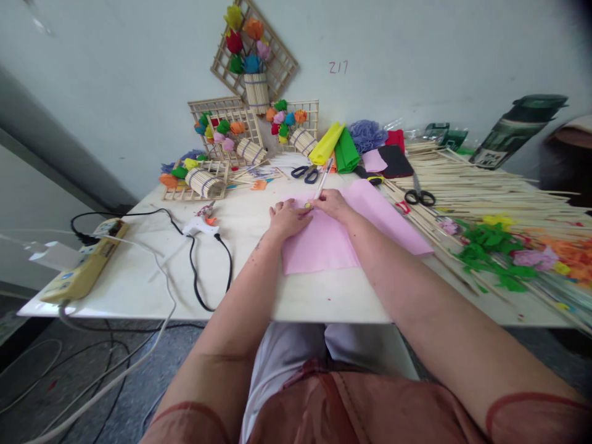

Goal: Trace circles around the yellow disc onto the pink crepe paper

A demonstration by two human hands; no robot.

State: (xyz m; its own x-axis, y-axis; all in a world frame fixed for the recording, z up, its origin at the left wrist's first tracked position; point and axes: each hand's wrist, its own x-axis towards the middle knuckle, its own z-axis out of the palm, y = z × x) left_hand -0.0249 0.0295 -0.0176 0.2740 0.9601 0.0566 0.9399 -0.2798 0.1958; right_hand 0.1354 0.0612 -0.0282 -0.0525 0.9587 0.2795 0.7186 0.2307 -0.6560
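Brown shirt (296, 413); right fingers (320, 202) clamp pen (325, 176), left fingers (301, 211) apart on paper (319, 246); stick pot (256, 94) (flowers (252, 64) inside).

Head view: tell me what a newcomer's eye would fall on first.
Probably the diamond-shaped lattice with bright flowers, top centre against the wall. Next, the pink sheet mid-table, the left hand resting on it and the right hand holding a white pen. Then the green scraps at right.
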